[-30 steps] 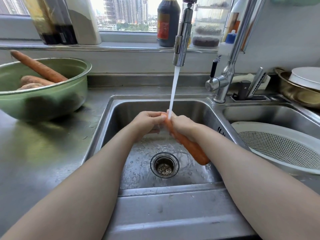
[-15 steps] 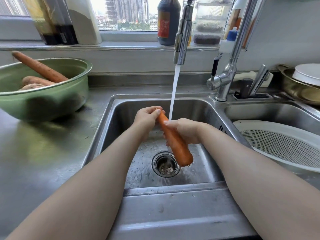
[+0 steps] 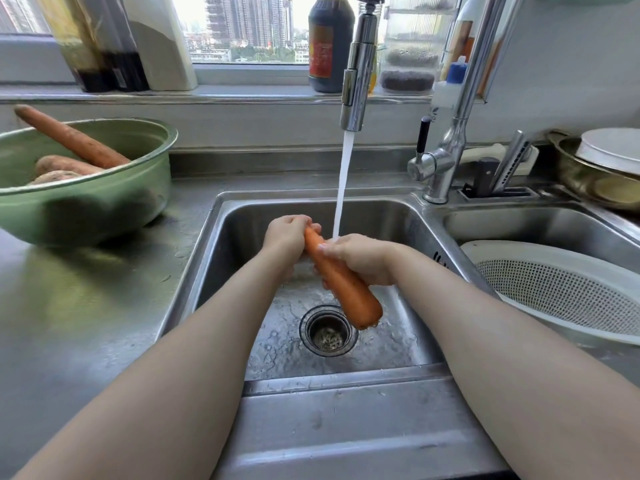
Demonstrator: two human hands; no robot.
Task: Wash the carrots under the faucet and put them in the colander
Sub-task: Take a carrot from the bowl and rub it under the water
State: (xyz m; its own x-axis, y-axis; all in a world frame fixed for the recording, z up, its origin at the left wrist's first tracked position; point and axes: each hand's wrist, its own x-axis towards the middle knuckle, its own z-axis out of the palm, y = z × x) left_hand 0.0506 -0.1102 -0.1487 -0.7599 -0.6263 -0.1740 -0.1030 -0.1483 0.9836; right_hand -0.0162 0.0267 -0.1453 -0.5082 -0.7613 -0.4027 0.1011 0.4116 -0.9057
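Note:
An orange carrot [image 3: 346, 289] slants over the sink basin [image 3: 242, 237], thick end down above the drain [image 3: 329, 332]. My left hand [image 3: 285, 237] grips its thin upper end. My right hand [image 3: 360, 259] wraps around its middle, and the water stream [image 3: 343, 181] from the faucet head [image 3: 356, 81] lands on that hand. A white colander [image 3: 561, 292] sits in the right basin with nothing visible in it. A green bowl [image 3: 86, 206] on the left counter holds a long carrot [image 3: 69, 136] and two more roots.
Bottles and jars line the windowsill behind the faucet. The faucet base and lever [image 3: 440, 164] stand between the two basins. A brass bowl with a white plate [image 3: 606, 168] is at the far right. Steel counter [image 3: 86, 306] spreads left of the sink.
The carrot swung from lying low to the right, toward a steeper slant with its thick end over the drain. Both hands shifted slightly; the left now grips the tip.

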